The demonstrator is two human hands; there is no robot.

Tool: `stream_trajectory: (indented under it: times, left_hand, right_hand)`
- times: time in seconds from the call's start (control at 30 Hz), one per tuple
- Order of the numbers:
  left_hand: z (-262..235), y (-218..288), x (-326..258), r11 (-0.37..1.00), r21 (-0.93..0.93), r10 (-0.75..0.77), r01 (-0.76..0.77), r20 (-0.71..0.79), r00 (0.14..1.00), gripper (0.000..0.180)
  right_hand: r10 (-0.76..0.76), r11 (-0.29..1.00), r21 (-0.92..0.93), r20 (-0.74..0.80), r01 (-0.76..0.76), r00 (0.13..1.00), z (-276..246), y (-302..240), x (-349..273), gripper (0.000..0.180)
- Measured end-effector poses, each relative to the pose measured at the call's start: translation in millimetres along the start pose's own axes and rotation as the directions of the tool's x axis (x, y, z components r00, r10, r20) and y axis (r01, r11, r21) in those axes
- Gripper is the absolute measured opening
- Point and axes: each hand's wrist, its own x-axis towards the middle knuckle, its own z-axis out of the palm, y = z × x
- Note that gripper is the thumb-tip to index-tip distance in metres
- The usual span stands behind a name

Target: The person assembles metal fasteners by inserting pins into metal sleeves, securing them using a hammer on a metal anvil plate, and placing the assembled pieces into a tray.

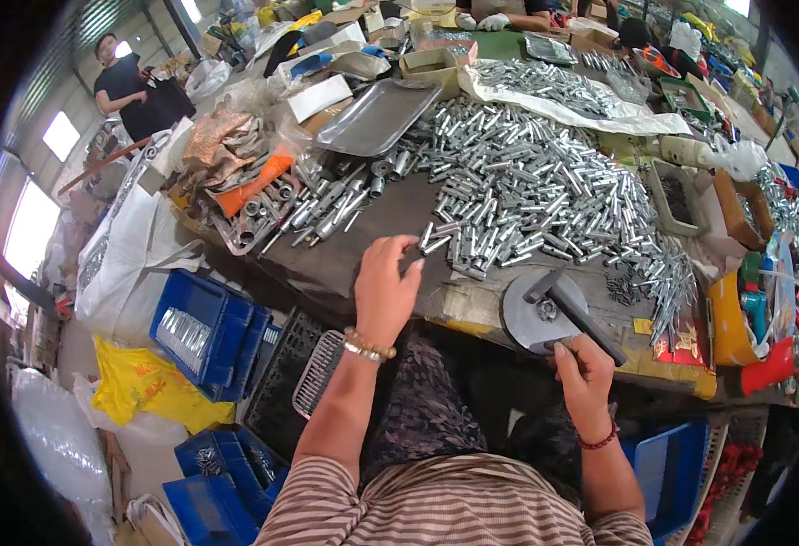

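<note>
My left hand [388,287] is at the near left edge of a large heap of shiny metal pins [527,182]. Its thumb and forefinger are apart, close to a loose pin [429,244] there. My right hand [585,378] is closed in a pinch at the table's front edge; whatever its fingertips hold is too small to make out. Just beyond them lies a round grey plate [520,314]. A hammer [586,318] rests on the plate, its dark handle pointing toward me and passing beside my right hand. Small dark pins [627,284] lie to the right of the plate.
A metal tray [379,116] and socket-like parts [331,207] lie at the left. Boxes [677,196] and a yellow container [732,318] stand at the right. Blue bins [201,332] are low at the left, another blue bin [668,473] low right. A person [131,91] stands far left.
</note>
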Motion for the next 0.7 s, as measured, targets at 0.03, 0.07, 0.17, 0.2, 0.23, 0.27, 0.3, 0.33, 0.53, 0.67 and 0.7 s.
stream_trajectory:
  times: [0.03,0.07,0.17,0.2,0.23,0.27,0.3,0.33,0.53,0.67,0.7]
  left_hand:
    - [-6,3,0,0.999,0.022,-0.028,0.028,0.031,0.999,0.029]
    - [-6,6,6,0.998,0.047,-0.052,0.050,0.042,0.998,0.029]
    - [24,2,22,0.998,-0.022,0.061,-0.059,0.105,0.993,0.037]
    - [36,-2,24,0.996,-0.046,0.086,-0.081,0.124,0.989,0.037]
    - [39,1,25,0.996,-0.026,0.092,-0.089,0.148,0.985,0.036]
    - [39,1,25,0.997,-0.011,0.083,-0.082,0.165,0.983,0.036]
    - [37,-2,25,0.998,-0.008,0.069,-0.068,0.188,0.980,0.036]
    - [36,-7,25,0.998,0.032,0.047,-0.055,0.223,0.974,0.036]
    - [38,-5,37,0.998,0.067,-0.003,-0.017,0.283,0.959,0.034]
    - [41,-9,36,0.996,0.089,-0.018,-0.005,0.253,0.967,0.034]
    - [41,-8,34,0.996,0.087,-0.032,0.010,0.257,0.966,0.034]
  right_hand:
    - [0.030,0.999,-0.029,0.016,-0.030,0.999,1,-9,-5,0.017]
    - [0.039,0.998,-0.056,0.033,-0.037,0.999,3,-16,-4,0.016]
    - [0.049,0.991,-0.126,0.001,-0.048,0.999,-8,-9,-8,0.013]
    - [0.035,0.995,-0.092,-0.012,-0.036,0.999,-11,1,-13,0.016]
    - [0.007,0.998,-0.065,0.016,-0.006,1.000,-10,6,-17,0.016]
    - [0.072,0.997,-0.007,-0.006,-0.072,0.997,-10,9,-21,0.016]
    - [0.146,0.988,0.046,-0.025,-0.144,0.989,-9,12,-24,0.016]
    - [0.134,0.990,0.054,-0.004,-0.133,0.991,-6,14,-24,0.016]
    - [0.087,0.996,0.025,-0.014,-0.086,0.996,-5,9,-14,0.016]
    - [0.050,0.999,-0.010,0.023,-0.050,0.998,-6,18,-9,0.019]
    - [0.032,0.999,-0.017,0.050,-0.031,0.998,-7,20,-9,0.020]
